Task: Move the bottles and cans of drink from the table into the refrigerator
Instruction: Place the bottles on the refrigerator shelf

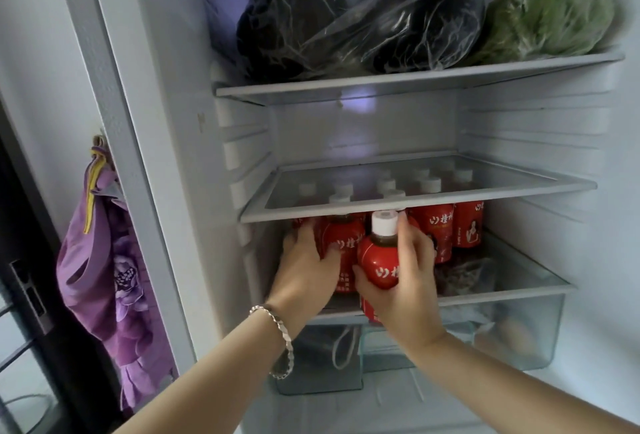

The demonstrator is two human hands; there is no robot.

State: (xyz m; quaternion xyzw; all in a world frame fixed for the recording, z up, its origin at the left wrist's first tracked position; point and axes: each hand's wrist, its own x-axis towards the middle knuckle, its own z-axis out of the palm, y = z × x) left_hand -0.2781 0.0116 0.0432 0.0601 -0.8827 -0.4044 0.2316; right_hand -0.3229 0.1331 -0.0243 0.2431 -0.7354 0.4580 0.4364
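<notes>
Red bottle in right grip

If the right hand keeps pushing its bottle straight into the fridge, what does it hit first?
Probably the red bottles already standing on that shelf, right behind the bottle in the right hand. Depth is hard to judge, so the gap is unclear.

Glossy red-labelled plastic bottles with matt white caps stand under a clear glass shelf, near crinkled transparent plastic bags, a metal bead bracelet and purple floral cloth.
</notes>
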